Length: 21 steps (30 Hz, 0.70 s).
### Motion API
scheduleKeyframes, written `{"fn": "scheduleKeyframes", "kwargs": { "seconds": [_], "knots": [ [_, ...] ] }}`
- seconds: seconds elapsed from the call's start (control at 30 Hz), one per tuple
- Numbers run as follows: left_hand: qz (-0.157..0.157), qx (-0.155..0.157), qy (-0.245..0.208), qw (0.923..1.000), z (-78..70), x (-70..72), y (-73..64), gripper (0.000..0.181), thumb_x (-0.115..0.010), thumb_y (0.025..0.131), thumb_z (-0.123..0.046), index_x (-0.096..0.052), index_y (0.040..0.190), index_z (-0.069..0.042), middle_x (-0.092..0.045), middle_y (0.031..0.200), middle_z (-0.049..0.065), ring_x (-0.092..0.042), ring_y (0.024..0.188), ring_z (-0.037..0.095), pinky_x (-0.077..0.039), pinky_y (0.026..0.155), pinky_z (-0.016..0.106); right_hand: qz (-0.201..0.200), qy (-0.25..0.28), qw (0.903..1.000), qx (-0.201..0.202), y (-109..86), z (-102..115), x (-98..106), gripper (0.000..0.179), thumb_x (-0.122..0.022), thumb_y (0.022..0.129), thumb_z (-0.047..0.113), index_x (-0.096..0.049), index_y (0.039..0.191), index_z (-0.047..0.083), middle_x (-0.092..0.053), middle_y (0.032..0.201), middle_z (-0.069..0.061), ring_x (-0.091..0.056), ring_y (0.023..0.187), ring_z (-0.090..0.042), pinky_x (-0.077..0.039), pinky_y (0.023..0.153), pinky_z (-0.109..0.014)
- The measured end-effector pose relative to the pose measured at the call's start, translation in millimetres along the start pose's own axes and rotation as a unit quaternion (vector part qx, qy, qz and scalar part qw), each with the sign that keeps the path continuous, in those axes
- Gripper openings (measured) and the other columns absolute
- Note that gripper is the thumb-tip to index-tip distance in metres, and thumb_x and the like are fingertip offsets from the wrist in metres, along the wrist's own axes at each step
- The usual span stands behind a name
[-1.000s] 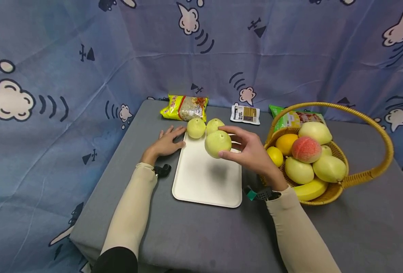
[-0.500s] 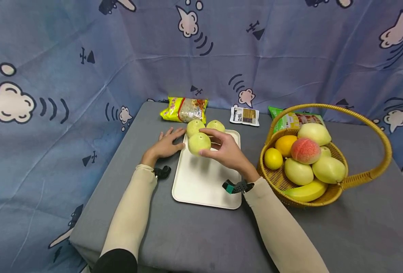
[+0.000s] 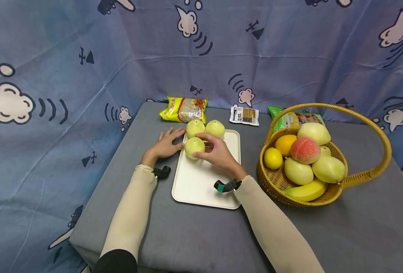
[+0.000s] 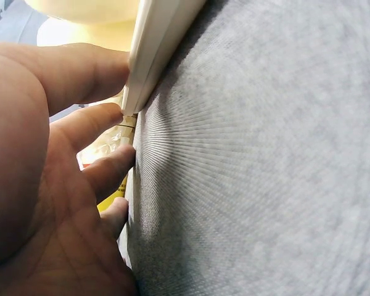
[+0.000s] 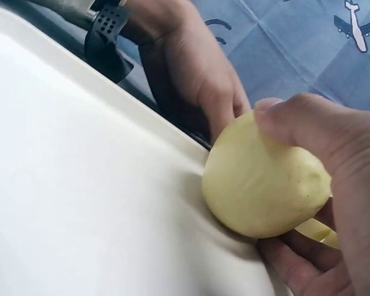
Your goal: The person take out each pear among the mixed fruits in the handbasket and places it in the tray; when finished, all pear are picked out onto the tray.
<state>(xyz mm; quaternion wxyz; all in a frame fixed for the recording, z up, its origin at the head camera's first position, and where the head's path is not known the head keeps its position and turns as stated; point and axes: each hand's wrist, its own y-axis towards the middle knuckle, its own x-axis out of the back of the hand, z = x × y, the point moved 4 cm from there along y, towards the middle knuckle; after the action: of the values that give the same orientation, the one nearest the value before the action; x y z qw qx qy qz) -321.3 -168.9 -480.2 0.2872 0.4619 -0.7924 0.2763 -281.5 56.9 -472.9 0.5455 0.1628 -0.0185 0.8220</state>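
Note:
My right hand (image 3: 218, 152) grips a round, pale yellow-green pear (image 3: 195, 148) between thumb and fingers at the tray's left side. In the right wrist view this pear (image 5: 265, 179) sits at or just above the surface of the white tray (image 3: 204, 185); contact is hard to tell. Two similar pears stand behind it on the tray's far end, a left pear (image 3: 195, 128) and a right pear (image 3: 215, 129). My left hand (image 3: 167, 145) lies on the table with its fingers spread, thumb against the tray's left edge. In the left wrist view its fingertips (image 4: 114, 114) touch the tray's outer side.
To the right stands a handled wicker basket (image 3: 267, 181) with a lemon (image 3: 273, 158), an orange (image 3: 286, 145), a peach (image 3: 305, 150), a banana (image 3: 305, 191) and several pale fruits. Behind lie a yellow packet (image 3: 184, 109), a white sachet (image 3: 244, 115) and a green packet (image 3: 295, 119).
My right hand has carried the pear left and down, from over the tray's middle to its left side, in front of the two others. The left hand stays put.

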Motion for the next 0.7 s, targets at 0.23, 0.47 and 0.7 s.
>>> {"fn": "scheduleKeyframes", "kwargs": {
  "seconds": [0.23, 0.47, 0.7],
  "knots": [
    [-0.002, -0.005, 0.002, 1.0000, 0.6, -0.4, 1.1, 0.069, -0.057, 0.113, -0.030, -0.031, 0.175, -0.017, -0.021, 0.184, 0.011, 0.003, 0.173, 0.038, 0.016, 0.136, 0.061, -0.020, -0.011, 0.9997, -0.009, 1.2, -2, -4, 0.066, -0.090, 0.093, 0.014, -0.063, 0.153, 0.011, -0.064, 0.149, -0.014, -0.071, 0.131, -0.036, -0.061, 0.110, -0.046],
    [-0.005, -0.004, 0.006, 1.0000, 2.7, -0.7, 3.2, 0.068, -0.056, 0.113, -0.031, -0.031, 0.175, -0.019, -0.022, 0.184, 0.008, 0.003, 0.173, 0.037, 0.016, 0.136, 0.060, -0.035, -0.048, 0.9982, -0.002, 2.1, -3, -4, 0.067, -0.091, 0.092, 0.019, -0.063, 0.153, 0.013, -0.065, 0.149, -0.014, -0.073, 0.129, -0.035, -0.061, 0.110, -0.045],
    [-0.002, 0.000, 0.007, 1.0000, 1.2, -1.0, 3.5, 0.070, -0.057, 0.112, -0.030, -0.030, 0.176, -0.018, -0.020, 0.185, 0.008, 0.004, 0.173, 0.037, 0.017, 0.136, 0.061, -0.037, -0.136, 0.9899, 0.017, -7.1, 11, 1, 0.073, -0.094, 0.090, 0.022, -0.061, 0.154, 0.007, -0.064, 0.153, -0.014, -0.070, 0.133, -0.034, -0.059, 0.113, -0.042]
  ]
}}
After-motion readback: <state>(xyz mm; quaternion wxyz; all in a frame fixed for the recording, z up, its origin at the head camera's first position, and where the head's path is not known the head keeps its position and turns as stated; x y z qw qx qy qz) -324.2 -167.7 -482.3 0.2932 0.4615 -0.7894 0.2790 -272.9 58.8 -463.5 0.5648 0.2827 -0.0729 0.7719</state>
